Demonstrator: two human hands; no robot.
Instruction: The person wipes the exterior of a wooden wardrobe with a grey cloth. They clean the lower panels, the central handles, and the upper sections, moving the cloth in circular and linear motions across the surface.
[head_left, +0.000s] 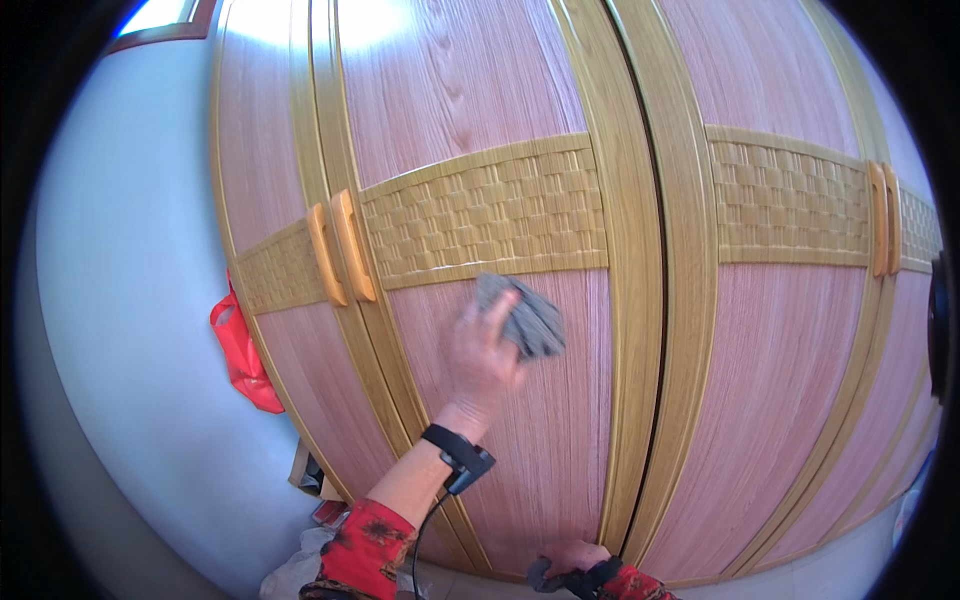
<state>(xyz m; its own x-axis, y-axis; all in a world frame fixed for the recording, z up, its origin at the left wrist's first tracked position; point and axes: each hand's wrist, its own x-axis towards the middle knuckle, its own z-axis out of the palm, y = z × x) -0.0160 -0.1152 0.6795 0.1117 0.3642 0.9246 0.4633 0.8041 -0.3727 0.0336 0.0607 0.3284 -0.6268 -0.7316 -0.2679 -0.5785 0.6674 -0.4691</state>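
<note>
My left hand (480, 360) presses a folded grey cloth (529, 319) to the pink wood-grain wardrobe door (555, 420), just under its woven-pattern band (487, 210). The hand is blurred. A black strap with a small device (463, 461) sits on that wrist, and a cable hangs from it. Low at the bottom edge, my right hand (576, 556) is by the foot of the door, its fingers around a dark grey piece of cloth (541, 574). Much of that cloth is hidden or cut off from view.
Paired wooden handles (352, 247) stick out left of my left hand; another pair (885, 217) is far right. A red bag (246, 360) hangs between wardrobe and white wall (135, 247). Boxes (315, 476) and clear plastic (289, 570) lie low on the left, near the tiled floor (840, 559).
</note>
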